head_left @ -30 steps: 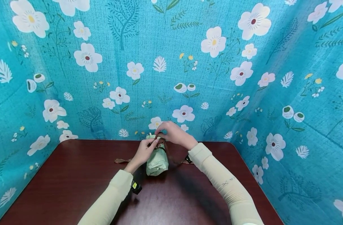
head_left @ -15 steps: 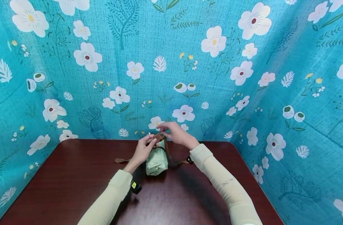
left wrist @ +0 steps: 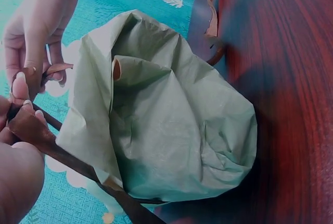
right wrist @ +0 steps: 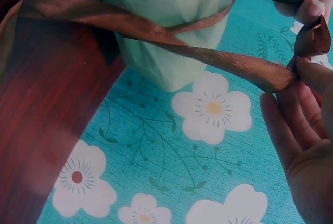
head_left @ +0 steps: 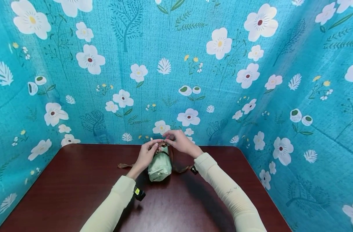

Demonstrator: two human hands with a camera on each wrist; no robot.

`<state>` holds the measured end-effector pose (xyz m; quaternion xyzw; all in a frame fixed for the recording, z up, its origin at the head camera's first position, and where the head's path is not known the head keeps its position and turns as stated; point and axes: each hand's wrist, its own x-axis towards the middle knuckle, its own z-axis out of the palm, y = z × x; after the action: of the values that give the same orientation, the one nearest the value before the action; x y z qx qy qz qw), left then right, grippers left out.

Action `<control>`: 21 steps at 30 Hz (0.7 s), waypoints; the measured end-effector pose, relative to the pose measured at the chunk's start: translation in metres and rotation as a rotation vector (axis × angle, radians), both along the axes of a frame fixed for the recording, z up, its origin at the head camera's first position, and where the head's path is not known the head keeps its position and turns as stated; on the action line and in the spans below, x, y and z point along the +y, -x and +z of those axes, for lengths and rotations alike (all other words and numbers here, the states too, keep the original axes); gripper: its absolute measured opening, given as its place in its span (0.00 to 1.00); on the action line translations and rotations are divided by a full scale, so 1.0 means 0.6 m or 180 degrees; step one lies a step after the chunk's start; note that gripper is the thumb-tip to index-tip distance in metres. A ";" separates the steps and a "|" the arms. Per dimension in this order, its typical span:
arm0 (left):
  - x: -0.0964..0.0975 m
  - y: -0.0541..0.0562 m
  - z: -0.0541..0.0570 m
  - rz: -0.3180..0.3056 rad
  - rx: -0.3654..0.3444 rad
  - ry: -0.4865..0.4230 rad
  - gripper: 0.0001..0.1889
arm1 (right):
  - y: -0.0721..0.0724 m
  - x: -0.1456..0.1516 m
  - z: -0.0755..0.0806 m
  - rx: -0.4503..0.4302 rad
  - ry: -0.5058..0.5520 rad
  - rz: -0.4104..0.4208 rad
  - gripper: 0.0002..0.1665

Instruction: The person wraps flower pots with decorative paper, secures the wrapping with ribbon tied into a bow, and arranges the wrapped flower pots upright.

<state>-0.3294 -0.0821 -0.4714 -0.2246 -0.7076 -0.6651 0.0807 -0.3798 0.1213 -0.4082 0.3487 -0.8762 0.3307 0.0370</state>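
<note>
A light green paper-wrapped bundle (head_left: 159, 168) stands near the far side of the table, its folded paper end (left wrist: 156, 120) filling much of the left wrist view. Around it runs a brown satin ribbon (right wrist: 223, 61), crossing over itself at the paper in the right wrist view. My left hand (head_left: 146, 154) pinches the ribbon between thumb and fingers just above the bundle. Close beside it, my right hand (head_left: 180, 141) pinches another stretch of ribbon, with a small ribbon loop (right wrist: 312, 39) standing at its fingertips. Fingers partly hide the crossing between both hands.
Loose ribbon tails (head_left: 124, 165) lie on the dark red-brown table (head_left: 78, 187) to both sides of the bundle. A blue flowered cloth (head_left: 170, 71) hangs behind the table's far edge and along its sides. Each wrist wears a black camera (head_left: 139, 194).
The right hand has come slightly lower and the brown ribbon between the hands has changed shape, showing as a wider flap half a second ago. The bundle has shifted slightly left.
</note>
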 end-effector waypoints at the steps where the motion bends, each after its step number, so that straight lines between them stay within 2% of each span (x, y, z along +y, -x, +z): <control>1: 0.000 -0.001 0.001 0.0025 -0.0035 -0.0001 0.17 | 0.000 0.000 -0.002 0.0017 0.0011 -0.0002 0.13; 6: 0.002 -0.001 0.004 0.0221 -0.0096 0.0041 0.18 | 0.001 -0.001 -0.006 0.0043 0.0040 0.0003 0.12; 10: 0.004 0.004 0.005 0.0473 -0.0039 0.0125 0.13 | 0.001 -0.002 -0.005 0.0015 0.0026 0.0002 0.11; 13: 0.004 0.005 0.007 0.0585 -0.0026 0.0154 0.10 | 0.000 -0.003 -0.006 0.0008 0.0002 0.0008 0.12; 18: 0.000 0.004 0.010 0.0752 -0.0081 0.0197 0.12 | -0.001 -0.003 -0.008 0.0036 0.0022 0.0067 0.10; 21: -0.004 0.006 0.013 0.0899 -0.0001 0.0251 0.12 | -0.001 -0.003 -0.010 0.0060 0.0041 0.0113 0.09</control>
<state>-0.3329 -0.0847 -0.4638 -0.1256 -0.7578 -0.6188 0.1645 -0.3792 0.1193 -0.4143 0.3670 -0.8674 0.3336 0.0416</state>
